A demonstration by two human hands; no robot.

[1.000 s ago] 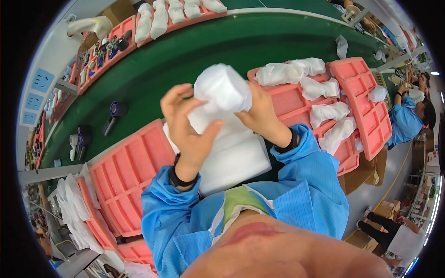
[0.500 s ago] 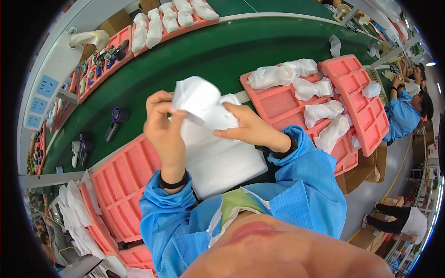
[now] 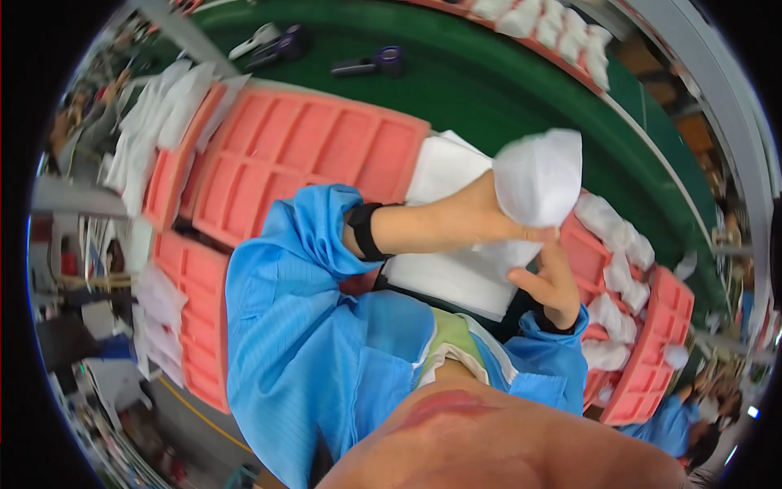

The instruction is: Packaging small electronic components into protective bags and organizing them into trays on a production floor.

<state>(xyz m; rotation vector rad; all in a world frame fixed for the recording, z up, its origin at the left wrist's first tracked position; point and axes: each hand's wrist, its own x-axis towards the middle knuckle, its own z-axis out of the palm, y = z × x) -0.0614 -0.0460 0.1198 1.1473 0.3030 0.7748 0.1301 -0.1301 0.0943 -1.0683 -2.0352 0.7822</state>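
Note:
A white foam-sheet bundle point(image 3: 538, 175) with a rounded, open-looking upper end is held up at chest height. My left hand point(image 3: 481, 213) is closed around its side, the forearm reaching across from the left. Just below it, my right hand point(image 3: 558, 281) grips the bundle's lower part between thumb and fingers, its fingertips partly hidden. Whatever the bundle may contain is covered. Under my hands lies a stack of flat white foam sheets point(image 3: 444, 285), partly hidden by my left forearm.
Pink compartment trays point(image 3: 309, 147) stand at left. Another pink tray point(image 3: 652, 350) at right lies beside several white-wrapped items point(image 3: 611, 314). On the green bench point(image 3: 456, 90) are a purple-and-black handheld fan point(image 3: 379, 63) and two similar devices. More wrapped pieces fill a far tray point(image 3: 562, 61).
My view has turned, so the trays and bench appear rotated. Both hands and the foam bundle have shifted right in the picture, and my left forearm now crosses over the foam sheets.

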